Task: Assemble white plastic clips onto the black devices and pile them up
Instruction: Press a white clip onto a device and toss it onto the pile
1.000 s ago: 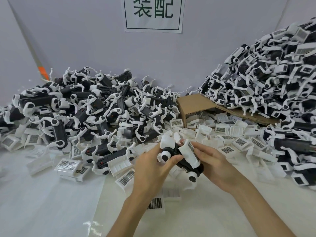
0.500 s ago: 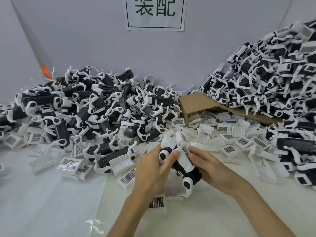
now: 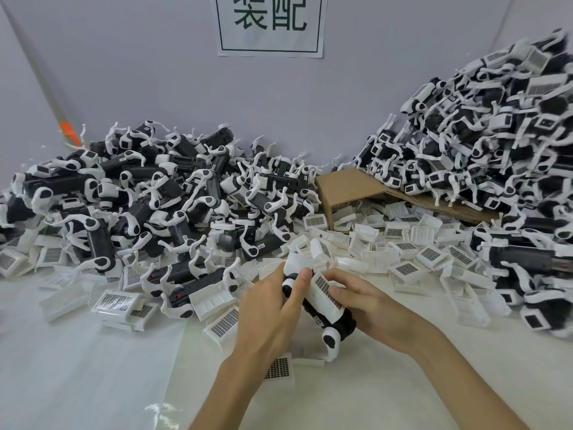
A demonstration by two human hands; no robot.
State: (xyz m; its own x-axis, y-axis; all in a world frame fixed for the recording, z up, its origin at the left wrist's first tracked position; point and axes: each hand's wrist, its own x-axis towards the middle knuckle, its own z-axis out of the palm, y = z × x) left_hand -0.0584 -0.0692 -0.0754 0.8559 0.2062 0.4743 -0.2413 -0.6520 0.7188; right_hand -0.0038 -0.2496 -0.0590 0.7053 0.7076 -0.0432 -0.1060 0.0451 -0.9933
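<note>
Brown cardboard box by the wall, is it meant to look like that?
No, it looks odd. The brown cardboard box lies tipped over, its top sloping under the tall pile of black-and-white devices, while loose white plastic clips spill out beneath it.

Two bare forearms reach up from the lower edge. The left hand (image 3: 269,308) curls round a black device (image 3: 346,324), thumb raised. The right hand (image 3: 372,308) grips its other side.

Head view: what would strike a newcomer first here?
Two big heaps of black-and-white devices dominate: the left heap against the back wall and the taller right heap spilling over a cardboard sheet. In the foreground, the left hand and right hand grip one black device, pressing a white clip onto it.
</note>
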